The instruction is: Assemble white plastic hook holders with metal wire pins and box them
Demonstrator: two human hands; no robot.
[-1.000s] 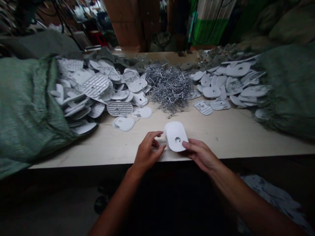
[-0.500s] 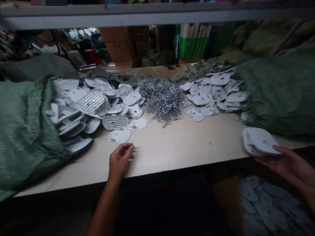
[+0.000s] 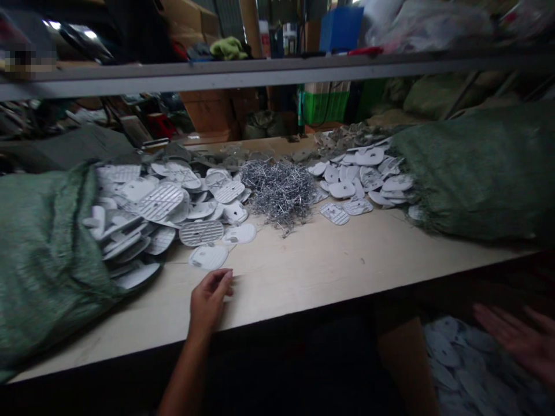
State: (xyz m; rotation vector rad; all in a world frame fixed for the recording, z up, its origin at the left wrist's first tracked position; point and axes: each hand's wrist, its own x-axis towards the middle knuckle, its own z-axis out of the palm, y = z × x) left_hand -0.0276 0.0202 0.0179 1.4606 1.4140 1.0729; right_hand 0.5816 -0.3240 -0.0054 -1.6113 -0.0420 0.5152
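My left hand (image 3: 208,303) rests on the front edge of the wooden table (image 3: 329,260), fingers loosely curled, holding nothing. Just beyond its fingertips lies a white plastic cover (image 3: 208,256). My right hand (image 3: 518,338) hangs low at the right, below the table edge, fingers stretched out and empty, blurred by motion. It is over a box (image 3: 405,358) holding several white assembled covers (image 3: 455,370). A heap of white ribbed plates (image 3: 160,202) spills from a green sack (image 3: 43,260) at the left. A pile of metal pins (image 3: 280,190) lies in the table's middle.
A second green sack (image 3: 477,167) at the right spills more white covers (image 3: 359,179) onto the table. A grey shelf rail (image 3: 277,72) crosses above the table. Cardboard boxes, a green crate and clutter stand behind.
My right hand carried the assembled white cover off the table to the right, lowered it and let it go over the box. My left hand drew back left to the table edge.
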